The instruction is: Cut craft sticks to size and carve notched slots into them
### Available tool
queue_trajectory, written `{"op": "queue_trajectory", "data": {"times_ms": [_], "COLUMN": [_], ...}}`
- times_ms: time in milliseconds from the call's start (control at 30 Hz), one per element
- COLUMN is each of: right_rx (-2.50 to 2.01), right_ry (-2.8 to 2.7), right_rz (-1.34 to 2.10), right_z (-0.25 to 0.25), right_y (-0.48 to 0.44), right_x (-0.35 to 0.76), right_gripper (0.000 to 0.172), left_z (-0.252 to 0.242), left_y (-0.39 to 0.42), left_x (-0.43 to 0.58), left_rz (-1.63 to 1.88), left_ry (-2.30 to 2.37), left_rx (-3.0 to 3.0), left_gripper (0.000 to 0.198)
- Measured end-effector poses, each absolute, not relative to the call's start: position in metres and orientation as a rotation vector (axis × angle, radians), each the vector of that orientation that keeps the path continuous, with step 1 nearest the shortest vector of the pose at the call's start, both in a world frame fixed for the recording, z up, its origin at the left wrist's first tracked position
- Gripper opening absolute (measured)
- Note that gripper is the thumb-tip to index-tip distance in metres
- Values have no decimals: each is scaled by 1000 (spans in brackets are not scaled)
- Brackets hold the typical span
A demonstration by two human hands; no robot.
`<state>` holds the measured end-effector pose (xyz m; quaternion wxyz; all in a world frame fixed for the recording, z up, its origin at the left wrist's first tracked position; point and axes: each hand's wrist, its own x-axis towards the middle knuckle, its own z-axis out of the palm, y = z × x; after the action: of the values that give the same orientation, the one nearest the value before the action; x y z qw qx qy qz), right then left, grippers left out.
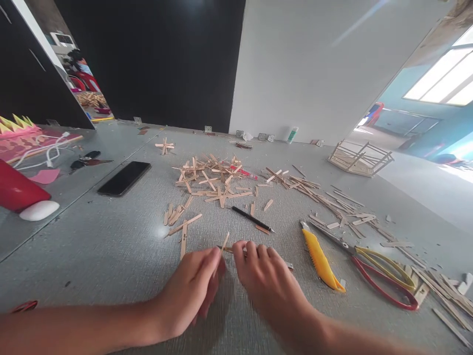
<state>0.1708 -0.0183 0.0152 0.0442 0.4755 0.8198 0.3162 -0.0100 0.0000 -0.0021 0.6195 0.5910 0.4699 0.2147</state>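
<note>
One dark phone (124, 178) lying flat on the grey desk (111, 256), at left and well apart from the work. Next, loose sticks (184, 240), flat and partly crossed, just beyond the fingers. Left hand (195, 282): pinching a single held stick (225, 240) between thumb and bent forefinger, low on its length. Held stick: at the near middle of the desk, between both hands, with a free upper end tilted up and slightly rightward; height over the surface not possible to tell. Handling, by judgement: very light, stiff along the length, thin and liable to snap or split under bending; probably dry rather than slippery, hence only modest squeeze needed. Best taken by the broad faces, close to the point of contact, with little left unsupported. Slim tool (229, 250): of unclear kind, aimed leftward at the held stick; touching or just beside, impossible to tell. Beyond it, a black pen (253, 219). Right hand (260, 271): curled over the slim tool with knuckles up. Farther right, a yellow cutter (318, 259), then scissors (384, 281) with one yellow and one red handle; at far right, scattered thin strips (449, 298).
</note>
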Motion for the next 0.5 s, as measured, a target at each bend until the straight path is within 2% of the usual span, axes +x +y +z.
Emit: {"op": "queue_trajectory", "data": {"times_ms": [67, 133, 200, 267, 367, 433, 500], "right_rx": [1408, 1351, 1327, 1367, 1525, 1632, 1674], "right_ry": [2702, 2922, 3142, 3306, 3332, 3271, 3216], "right_rz": [1044, 1063, 885, 404, -467, -810, -977], "right_z": [23, 31, 38, 41, 39, 33, 24], "right_y": [-18, -16, -15, -17, -25, -32, -38], "right_x": [185, 201, 212, 215, 210, 206, 206], "right_gripper": [26, 26, 24, 23, 32, 35, 33], "left_z": [2, 7, 15, 24, 36, 38, 38], "left_y": [2, 4, 6, 8, 7, 5, 3], "left_x": [-12, -15, -18, -21, -23, -22, -19], "left_rz": [571, 665, 711, 697, 606, 558, 534], "left_ry": [1011, 950, 923, 910, 910, 901, 865], "left_rx": [1305, 1292, 1374, 1509, 1621, 1546, 1420], "left_gripper": [60, 50, 41, 40, 42, 36, 30]}}
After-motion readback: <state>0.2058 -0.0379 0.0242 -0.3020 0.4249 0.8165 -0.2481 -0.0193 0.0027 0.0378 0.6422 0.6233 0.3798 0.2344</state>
